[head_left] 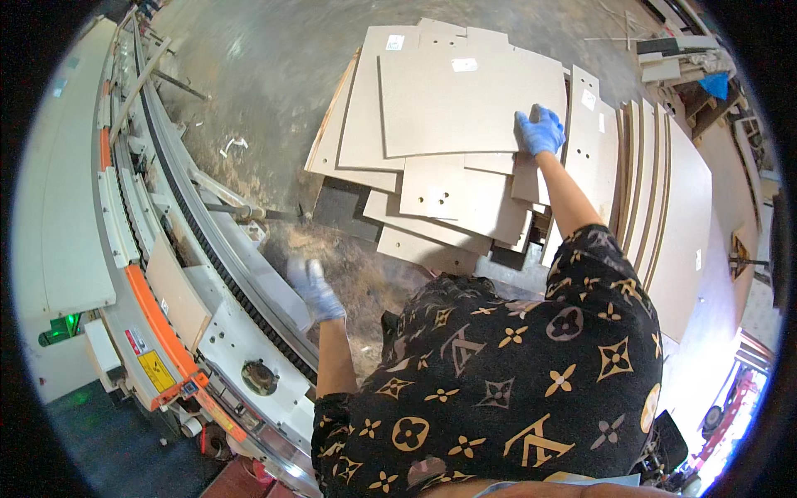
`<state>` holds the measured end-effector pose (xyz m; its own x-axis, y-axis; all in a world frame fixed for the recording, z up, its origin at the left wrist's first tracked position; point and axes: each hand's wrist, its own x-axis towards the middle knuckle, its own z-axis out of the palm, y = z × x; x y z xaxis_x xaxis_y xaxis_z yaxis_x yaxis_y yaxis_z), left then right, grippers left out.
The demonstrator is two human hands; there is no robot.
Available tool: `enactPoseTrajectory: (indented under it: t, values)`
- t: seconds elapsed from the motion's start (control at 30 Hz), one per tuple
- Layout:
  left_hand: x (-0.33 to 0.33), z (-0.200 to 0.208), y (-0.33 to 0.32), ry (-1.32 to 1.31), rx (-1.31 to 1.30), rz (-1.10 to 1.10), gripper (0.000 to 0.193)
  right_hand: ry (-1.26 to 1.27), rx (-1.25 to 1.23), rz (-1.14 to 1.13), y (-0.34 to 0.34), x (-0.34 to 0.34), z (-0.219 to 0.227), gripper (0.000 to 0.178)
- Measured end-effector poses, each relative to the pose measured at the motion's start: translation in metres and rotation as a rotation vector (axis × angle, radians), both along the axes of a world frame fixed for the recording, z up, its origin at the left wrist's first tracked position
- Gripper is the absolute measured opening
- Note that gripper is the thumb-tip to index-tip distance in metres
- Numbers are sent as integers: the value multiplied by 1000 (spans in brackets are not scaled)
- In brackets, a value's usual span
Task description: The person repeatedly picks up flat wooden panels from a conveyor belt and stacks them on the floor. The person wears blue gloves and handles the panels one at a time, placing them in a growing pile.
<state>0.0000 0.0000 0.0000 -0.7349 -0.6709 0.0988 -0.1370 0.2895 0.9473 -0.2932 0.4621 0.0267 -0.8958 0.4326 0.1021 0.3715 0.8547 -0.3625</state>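
A blue glove covers my right hand point(541, 130), which lies at the lower right corner of a pale flat panel point(469, 104). Its fingers are spread over the panel's face, thumb apart from the rest. This panel tops an uneven stack of similar panels point(436, 183), some with small round holes and white labels. My left hand point(314, 289), in a paler glove, hovers between the stack and the machine's rail. Motion blurs it, but its fingers look stretched out, and nothing shows in them.
Along the left curves a long machine point(178, 249) with a dark chain track and an orange strip. One narrow panel point(176, 286) lies on it. More panels point(677, 207) lean upright at the right. Scraps of board point(677, 58) are piled at the far right. Small litter point(234, 147) dots the concrete floor.
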Motion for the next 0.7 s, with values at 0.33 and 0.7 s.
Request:
enactPoseTrajectory:
  t: [0.33,0.7]
  values:
    - [-214,-1,48,-322,-326,-374,52,304,-84,318,-51,70,-14,31]
    - [-301,15,38,-504,-585,-406,63,338,-263,177,-75,90,-20,29]
